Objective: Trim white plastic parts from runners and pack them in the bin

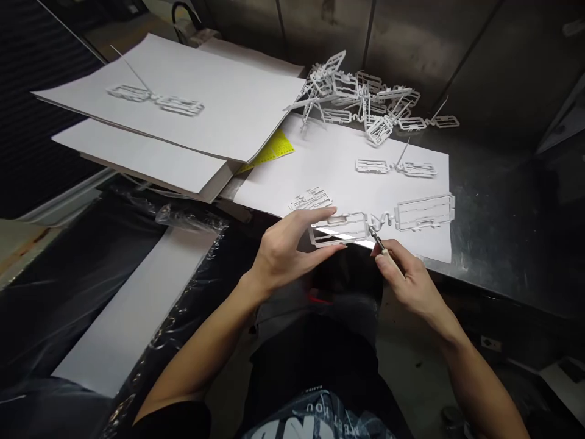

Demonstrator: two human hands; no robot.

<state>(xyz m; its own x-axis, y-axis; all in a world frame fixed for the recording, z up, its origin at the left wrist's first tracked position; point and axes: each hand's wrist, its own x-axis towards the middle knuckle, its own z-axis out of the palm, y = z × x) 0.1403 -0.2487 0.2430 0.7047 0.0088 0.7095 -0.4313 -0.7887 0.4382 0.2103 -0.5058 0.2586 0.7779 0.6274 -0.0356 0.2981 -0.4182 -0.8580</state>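
Observation:
My left hand (286, 247) grips the left frame of a white moulded plastic part (425, 213), thumb and fingers at its lower and upper edges. This part is two rectangular frames joined by a curvy sprue, held above the table's front edge. My right hand (406, 274) is closed around small cutting pliers (388, 259) with a pale handle. Their metal tip meets the sprue beside the left frame; whether the jaws are closed on it I cannot tell. Just behind my left fingers a loose white frame (313, 198) lies on the paper sheet (338, 164).
A tangled pile of similar white parts (361, 97) sits at the back. One joined pair (418, 169) lies on the sheet, another (178, 105) on stacked paper (219, 91) at left. A yellow ruler-like piece (274, 148) pokes out beneath the stack. Dark plastic bagging (59, 268) spreads lower left.

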